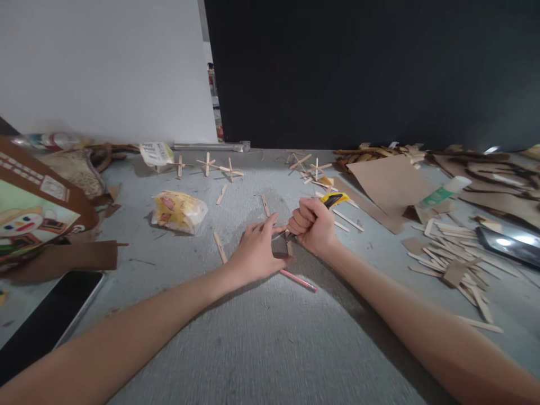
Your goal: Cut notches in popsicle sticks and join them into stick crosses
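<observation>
My right hand [313, 224] is closed around a yellow box cutter [335, 198], its blade end pointing down at a wooden craft stick [289, 247]. The stick lies on the table between my hands. With thumb and forefinger, my left hand [255, 250] grips this stick; the exact contact is partly hidden. A pink pencil [300, 279] lies just below the left thumb. Other loose sticks rest close by, one stick [265, 205] beyond my left fingers and another stick [219, 247] left of that hand.
Several crossed-stick pieces [207, 164] stand along the back. On the right are a heap of craft sticks [455, 253], a glue stick [445, 191], cardboard [390, 183] and a dark phone [510, 244]. A yellow wrapper [179, 212], a paper bag [42, 202] and another phone [53, 315] lie left.
</observation>
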`<state>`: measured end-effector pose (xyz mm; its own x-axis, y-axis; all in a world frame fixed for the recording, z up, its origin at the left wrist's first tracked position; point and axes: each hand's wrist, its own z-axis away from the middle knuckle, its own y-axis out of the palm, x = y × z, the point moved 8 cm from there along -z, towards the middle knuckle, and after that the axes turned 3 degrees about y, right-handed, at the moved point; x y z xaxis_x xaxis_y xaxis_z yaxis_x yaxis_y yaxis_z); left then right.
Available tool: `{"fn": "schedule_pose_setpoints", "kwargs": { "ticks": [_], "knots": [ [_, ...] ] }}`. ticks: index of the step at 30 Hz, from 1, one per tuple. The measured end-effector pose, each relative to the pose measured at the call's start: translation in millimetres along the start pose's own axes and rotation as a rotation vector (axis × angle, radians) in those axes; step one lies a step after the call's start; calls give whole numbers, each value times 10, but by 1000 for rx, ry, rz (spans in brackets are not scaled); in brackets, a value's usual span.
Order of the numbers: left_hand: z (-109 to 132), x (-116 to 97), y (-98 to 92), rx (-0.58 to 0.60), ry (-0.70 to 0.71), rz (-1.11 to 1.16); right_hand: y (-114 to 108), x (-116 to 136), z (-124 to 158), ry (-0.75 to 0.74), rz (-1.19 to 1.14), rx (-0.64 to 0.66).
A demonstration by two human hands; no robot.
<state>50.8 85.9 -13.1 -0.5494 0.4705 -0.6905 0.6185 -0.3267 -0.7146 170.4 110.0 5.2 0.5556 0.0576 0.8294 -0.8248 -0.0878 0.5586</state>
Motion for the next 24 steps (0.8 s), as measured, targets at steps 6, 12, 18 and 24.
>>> {"fn": "schedule_pose_setpoints", "kwargs": {
  "ticks": [6,12,18,24],
  "knots": [
    [8,-5,-11,-4,1,9,-14,-5,0,6,0,-5],
    [-7,-14,-5,-9,-3,-10,-21,-44,-10,16,0,9],
    [-4,-3,-6,-1,-27,-18,-10,-72,-20,5,1,28],
    [0,12,-1,-6,-19,-43,86,-36,-5,-8,82,127]
  ]
}}
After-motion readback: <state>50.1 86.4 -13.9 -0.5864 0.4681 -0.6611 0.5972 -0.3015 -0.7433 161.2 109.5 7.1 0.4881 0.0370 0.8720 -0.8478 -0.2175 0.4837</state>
